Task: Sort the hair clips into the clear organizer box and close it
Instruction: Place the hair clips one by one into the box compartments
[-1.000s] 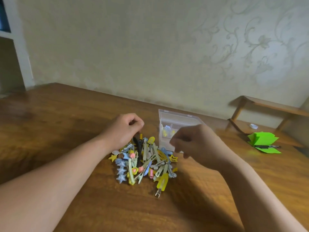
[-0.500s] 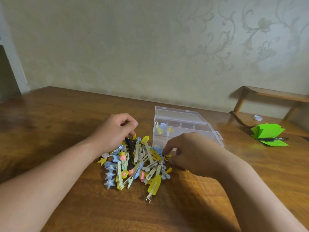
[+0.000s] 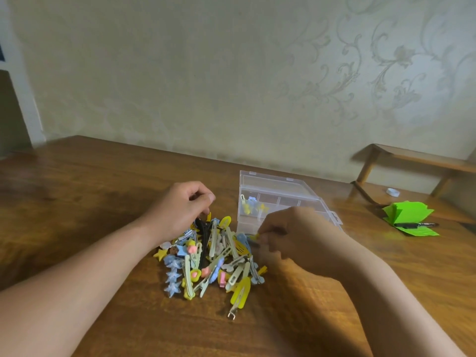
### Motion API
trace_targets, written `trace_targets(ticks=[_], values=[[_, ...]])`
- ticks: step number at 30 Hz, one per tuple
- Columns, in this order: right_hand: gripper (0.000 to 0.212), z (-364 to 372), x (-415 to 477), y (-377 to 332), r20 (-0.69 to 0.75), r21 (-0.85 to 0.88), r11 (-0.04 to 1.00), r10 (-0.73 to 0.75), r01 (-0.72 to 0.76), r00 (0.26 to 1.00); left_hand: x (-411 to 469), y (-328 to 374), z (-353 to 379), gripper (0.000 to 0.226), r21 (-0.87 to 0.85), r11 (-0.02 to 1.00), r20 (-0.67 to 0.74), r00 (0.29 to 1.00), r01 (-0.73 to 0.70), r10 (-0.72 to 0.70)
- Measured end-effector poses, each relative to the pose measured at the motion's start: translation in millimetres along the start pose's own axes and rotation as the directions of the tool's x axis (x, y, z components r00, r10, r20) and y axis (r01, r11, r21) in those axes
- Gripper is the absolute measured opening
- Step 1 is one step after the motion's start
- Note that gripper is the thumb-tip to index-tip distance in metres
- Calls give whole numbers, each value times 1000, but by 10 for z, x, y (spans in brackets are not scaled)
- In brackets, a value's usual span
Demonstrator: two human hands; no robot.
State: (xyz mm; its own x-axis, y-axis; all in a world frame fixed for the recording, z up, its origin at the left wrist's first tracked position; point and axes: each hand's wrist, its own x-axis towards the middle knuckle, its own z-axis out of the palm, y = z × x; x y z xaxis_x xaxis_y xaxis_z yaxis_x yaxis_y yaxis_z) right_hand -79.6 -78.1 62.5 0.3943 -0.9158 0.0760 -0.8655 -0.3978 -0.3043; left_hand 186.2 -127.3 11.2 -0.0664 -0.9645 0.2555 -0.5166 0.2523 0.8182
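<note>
Since the earlier view the right hand has closed its fingertips on a small yellow clip, pinching it at the right edge of the pile of hair clips. Just behind the pile's right side stands the clear organizer box (lid open, a few clips inside). The left hand curls over the pile's far-left edge; I cannot tell whether it holds anything.

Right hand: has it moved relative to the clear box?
Yes. The right hand has come down from in front of the clear organizer box to the right edge of the hair clip pile, pinching a yellow clip.
</note>
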Motion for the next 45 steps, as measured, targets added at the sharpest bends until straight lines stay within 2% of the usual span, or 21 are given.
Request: trace_targets(ticks=[3, 5, 8, 11, 15, 19, 22, 25, 27, 29, 32, 38, 45], values=[[14, -147, 65, 91, -222, 193, 981, 68, -24, 973, 9, -4, 1, 18, 0, 1000, -6, 1000, -10, 10], [12, -243, 235, 179, -331, 233, 971, 131, -53, 935, 11, -3, 8, 18, -13, 1000, -7, 1000, -6, 6], [10, -318, 584, 279, -309, 176, 974, 194, -144, 931, 16, 2, 7, 19, -17, 1000, -8, 1000, 8, -8], [11, -294, 895, 344, -191, 39, 978, 207, -203, 960, 5, 5, -1, 18, -16, 1000, -10, 1000, 19, -19], [13, -200, 1107, 389, -66, -102, 971, 208, -214, 976, 3, 2, -5, 19, -12, 999, -6, 999, 31, -31], [15, -131, 1154, 414, -37, -113, 973, 200, -202, 979, 6, 0, -4, 20, -8, 1000, -8, 1000, 28, -28], [13, -147, 1074, 403, -80, -16, 978, 207, -209, 975, 2, 7, 1, 20, -1, 1000, -4, 1000, 27, -27], [16, -161, 861, 326, -247, 73, 979, 201, -188, 948, -7, 25, 2, 19, 18, 999, -2, 1000, 29, -29], [15, -140, 640, 223, -356, 163, 978, 183, -132, 916, -21, 42, 1, 19, 19, 999, 1, 1000, 31, -32], [15, -113, 407, 124, -400, 210, 976, 140, -58, 906, -30, 55, -1, 20, 22, 999, 0, 999, 33, -33], [13, -102, 189, 17, -307, 209, 978, 55, 11, 950, -28, 69, 2, 20, 37, 999, -10, 1000, 30, -29], [11, -15, 148, -52, -46, 150, 988, -16, 23, 999, -30, 55, -9, 18, 13, 999, -15, 999, 33, -32], [28, -66, 93, -109, 24, 33, 993, -114, 113, 993, -27, 54, 7, 18, 24, 999, 0, 1000, 25, -25]])
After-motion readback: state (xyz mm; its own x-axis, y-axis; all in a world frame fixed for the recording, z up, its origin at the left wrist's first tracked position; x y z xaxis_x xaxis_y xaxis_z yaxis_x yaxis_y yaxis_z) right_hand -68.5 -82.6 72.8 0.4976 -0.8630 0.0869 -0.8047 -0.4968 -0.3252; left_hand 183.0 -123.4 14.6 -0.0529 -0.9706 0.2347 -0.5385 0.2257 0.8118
